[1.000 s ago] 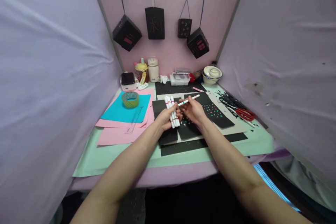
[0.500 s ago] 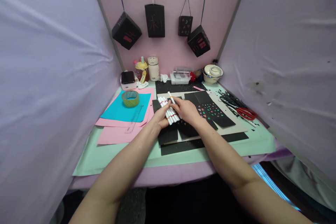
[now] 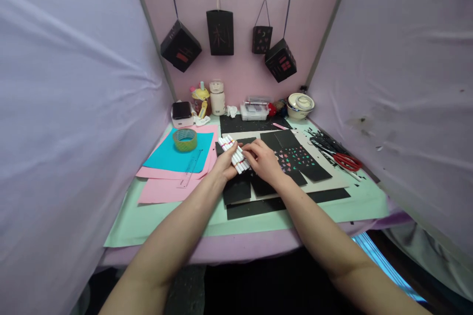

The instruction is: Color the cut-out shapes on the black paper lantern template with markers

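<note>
Several white markers with coloured bands point(image 3: 239, 160) lie side by side in my left hand point(image 3: 224, 163), whose thumb presses on top of them. My right hand point(image 3: 261, 157) has its fingers bent together at the right side of the bundle; whether they pinch a marker cannot be made out. Under both hands are black paper pieces point(image 3: 238, 189) on a pale board point(image 3: 325, 184). Small pink and green shapes point(image 3: 295, 157) are scattered on the black paper to the right of my right hand.
Left: tape roll point(image 3: 185, 140), blue sheet point(image 3: 158, 155), pink paper point(image 3: 155, 192), clear ruler point(image 3: 191, 170). Right: red-handled scissors point(image 3: 347, 161) among black scraps. Behind: white bottle point(image 3: 218, 98), clear box point(image 3: 254, 110), lidded bowl point(image 3: 300, 106). Black boxes point(image 3: 220, 33) hang on the pink wall.
The single marker that stuck up from my right fingertips no longer stands apart there. My right fingers have curled in beside the bundle, and the bundle has shifted slightly left.
</note>
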{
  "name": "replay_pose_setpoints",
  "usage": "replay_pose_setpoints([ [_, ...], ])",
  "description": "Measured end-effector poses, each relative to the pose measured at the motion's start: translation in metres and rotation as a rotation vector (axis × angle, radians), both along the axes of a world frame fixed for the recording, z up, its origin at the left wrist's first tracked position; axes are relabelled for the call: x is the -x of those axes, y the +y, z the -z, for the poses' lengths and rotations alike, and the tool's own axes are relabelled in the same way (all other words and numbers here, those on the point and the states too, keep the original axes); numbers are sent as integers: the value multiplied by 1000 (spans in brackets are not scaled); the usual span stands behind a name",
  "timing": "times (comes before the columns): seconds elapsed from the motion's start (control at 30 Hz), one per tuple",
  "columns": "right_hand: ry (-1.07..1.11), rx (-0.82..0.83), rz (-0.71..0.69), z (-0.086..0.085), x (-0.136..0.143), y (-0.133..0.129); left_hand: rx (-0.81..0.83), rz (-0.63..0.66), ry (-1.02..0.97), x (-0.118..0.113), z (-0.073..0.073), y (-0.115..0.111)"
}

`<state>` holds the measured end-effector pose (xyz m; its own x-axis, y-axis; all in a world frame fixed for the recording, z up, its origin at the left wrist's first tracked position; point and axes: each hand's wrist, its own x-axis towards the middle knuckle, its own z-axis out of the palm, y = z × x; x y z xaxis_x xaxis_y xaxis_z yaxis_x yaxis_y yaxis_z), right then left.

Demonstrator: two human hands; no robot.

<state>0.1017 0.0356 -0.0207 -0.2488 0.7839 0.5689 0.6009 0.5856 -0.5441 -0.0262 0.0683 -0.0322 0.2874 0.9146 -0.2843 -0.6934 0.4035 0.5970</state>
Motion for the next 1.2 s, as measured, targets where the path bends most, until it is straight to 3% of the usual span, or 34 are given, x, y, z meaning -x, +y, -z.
replay_pose_setpoints([
  [0.33, -30, 108, 79, 18, 5, 5, 31, -175, -11, -2, 2, 2],
  [0.67, 112, 434, 58, 11, 6, 1, 47, -243, 54, -6, 0, -2],
  [0.97, 266, 660, -87, 16, 4, 5, 1, -250, 72, -7, 1, -3],
  [1.2, 561, 825, -131, 16, 4, 7, 87, -202, 6, -5, 2, 2],
])
